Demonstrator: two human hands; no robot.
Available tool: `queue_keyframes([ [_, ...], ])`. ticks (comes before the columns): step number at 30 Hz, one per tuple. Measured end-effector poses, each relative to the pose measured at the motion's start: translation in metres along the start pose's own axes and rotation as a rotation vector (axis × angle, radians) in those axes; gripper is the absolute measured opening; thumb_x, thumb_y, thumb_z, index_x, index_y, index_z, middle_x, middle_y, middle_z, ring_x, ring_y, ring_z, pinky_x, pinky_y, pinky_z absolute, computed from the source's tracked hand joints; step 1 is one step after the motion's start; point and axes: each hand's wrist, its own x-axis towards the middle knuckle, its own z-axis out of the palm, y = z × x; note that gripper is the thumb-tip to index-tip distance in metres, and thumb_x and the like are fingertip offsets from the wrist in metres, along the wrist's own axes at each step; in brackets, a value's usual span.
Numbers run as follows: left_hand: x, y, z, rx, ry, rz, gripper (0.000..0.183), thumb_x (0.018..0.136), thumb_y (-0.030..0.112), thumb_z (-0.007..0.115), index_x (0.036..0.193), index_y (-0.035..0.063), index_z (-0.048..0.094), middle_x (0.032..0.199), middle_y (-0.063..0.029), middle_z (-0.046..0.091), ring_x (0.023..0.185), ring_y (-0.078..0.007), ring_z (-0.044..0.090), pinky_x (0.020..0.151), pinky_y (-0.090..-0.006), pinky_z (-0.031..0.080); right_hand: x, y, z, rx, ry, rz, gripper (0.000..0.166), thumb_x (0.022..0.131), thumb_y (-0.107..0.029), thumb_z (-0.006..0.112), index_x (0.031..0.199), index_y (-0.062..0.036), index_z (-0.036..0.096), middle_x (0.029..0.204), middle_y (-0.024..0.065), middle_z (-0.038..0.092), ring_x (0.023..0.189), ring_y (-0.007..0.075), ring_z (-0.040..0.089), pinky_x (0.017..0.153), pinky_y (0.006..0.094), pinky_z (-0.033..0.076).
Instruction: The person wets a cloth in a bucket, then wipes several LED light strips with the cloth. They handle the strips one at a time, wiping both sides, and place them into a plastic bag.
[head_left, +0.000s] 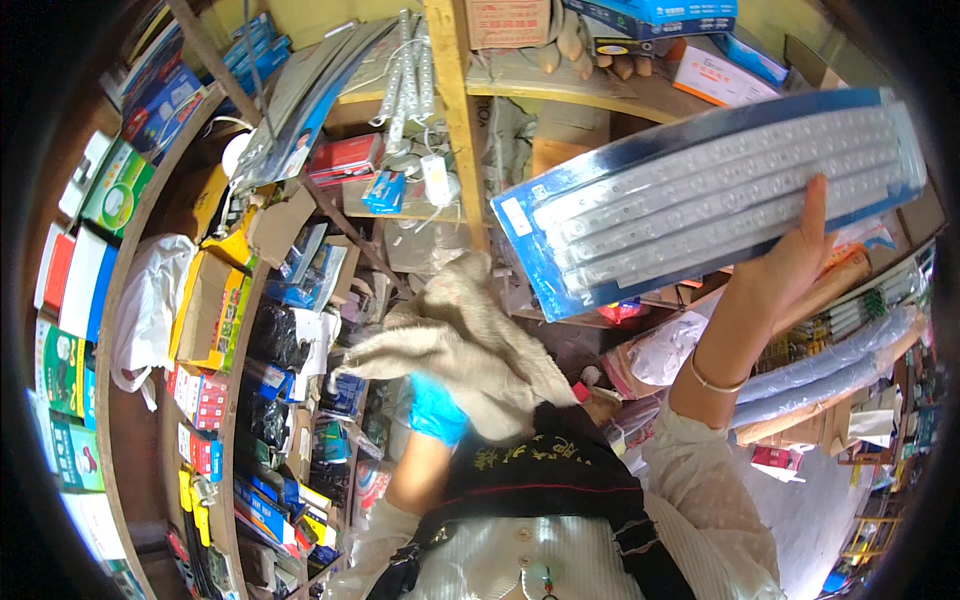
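My right hand (786, 264), bare with a bangle at the wrist, grips the lower edge of a blister pack of LED light strips (697, 191). The pack has a blue backing card and is raised, tilted, at the upper right, with a finger lying across its clear plastic front. In a blue glove, my left hand (437, 411) holds a beige cloth (480, 360) in front of my black apron (547, 465). Folds of the cloth cover the left fingers, and motion blurs it slightly. Hand and cloth are apart from the pack.
Wooden shelves crowded with boxes curve along the left, where a white plastic bag (154, 307) hangs. A yellow wooden post (457, 120) stands ahead, beside loose LED strips (405, 75). Plastic-wrapped rolls (825, 375) lie at right. A white carton (720, 75) sits on the upper shelf.
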Motion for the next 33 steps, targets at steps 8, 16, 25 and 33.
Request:
queue_keyframes([
  [8, -0.027, -0.005, 0.077, 0.89, -0.033, 0.639, 0.04, 0.084, 0.023, 0.046, 0.115, -0.0018, 0.049, 0.104, -0.0158, 0.058, 0.091, -0.0316, 0.056, 0.079, -0.039, 0.046, -0.048, 0.014, -0.003, -0.016, 0.181, 0.227, 0.049, 0.083, -0.009, 0.059, 0.129, -0.0096, 0.04, 0.12, 0.0081, 0.051, 0.102, 0.023, 0.054, 0.086, 0.0372, 0.047],
  [16, -0.041, -0.017, 0.112, 1.414, 0.549, 0.93, 0.034, 0.079, 0.008, 0.049, 0.111, -0.0032, 0.052, 0.098, -0.0176, 0.06, 0.085, -0.0323, 0.057, 0.074, -0.0362, 0.046, -0.042, 0.016, -0.029, -0.014, 0.139, 0.294, 0.04, 0.087, -0.018, 0.055, 0.121, -0.0004, 0.046, 0.115, 0.0116, 0.055, 0.1, 0.0246, 0.056, 0.087, 0.0357, 0.045],
  [25, -0.037, 0.032, 0.08, 1.396, -0.008, 1.266, 0.032, 0.072, 0.02, 0.055, 0.099, 0.0012, 0.055, 0.091, -0.0193, 0.053, 0.075, -0.0347, 0.052, 0.062, -0.0429, 0.044, -0.028, 0.016, -0.053, -0.006, -0.01, 0.33, 0.039, 0.088, -0.024, 0.053, 0.117, 0.0018, 0.048, 0.111, 0.0113, 0.056, 0.097, 0.0225, 0.057, 0.085, 0.0333, 0.045],
  [33, -0.025, 0.031, 0.061, 1.505, -0.146, 1.283, 0.053, 0.065, 0.04, 0.064, 0.103, 0.0037, 0.057, 0.097, -0.0183, 0.053, 0.091, -0.0395, 0.051, 0.066, -0.0474, 0.044, -0.024, 0.016, -0.062, 0.122, -0.142, 0.277, 0.04, 0.088, -0.022, 0.052, 0.121, 0.0004, 0.044, 0.11, 0.0117, 0.056, 0.096, 0.0224, 0.057, 0.084, 0.0337, 0.047],
])
